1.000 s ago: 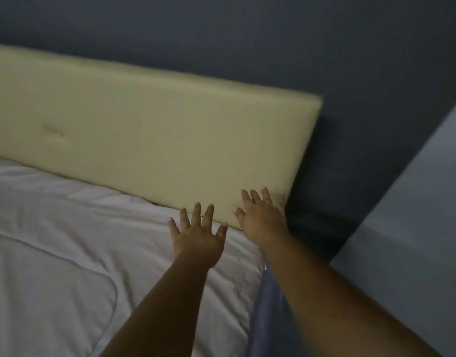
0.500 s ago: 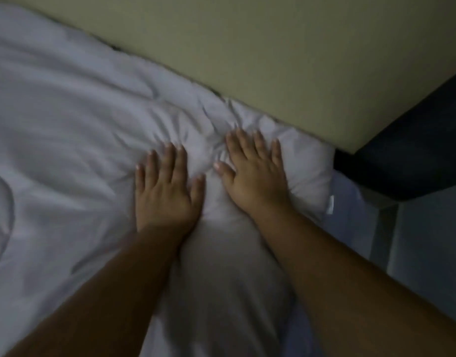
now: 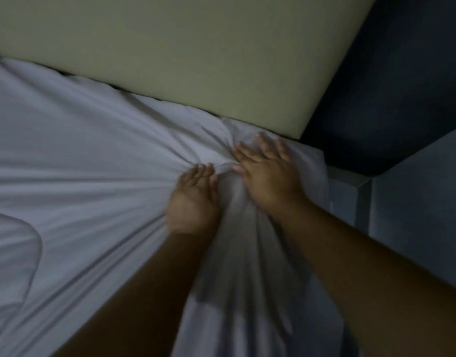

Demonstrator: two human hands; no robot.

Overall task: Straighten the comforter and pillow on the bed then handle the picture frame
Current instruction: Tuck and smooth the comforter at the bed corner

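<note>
Both hands gather the white comforter [image 3: 98,155] near the headboard [image 3: 196,55]: left hand [image 3: 193,199] fingers curled into a fold, right hand [image 3: 267,173] fingers spread, pressing; pull evenly toward the corner

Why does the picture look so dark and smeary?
In the head view the room is dimly lit, so the comforter looks grey-blue; the left hand and right hand are smeared by motion blur, while the headboard looks a bit clearer.
</note>
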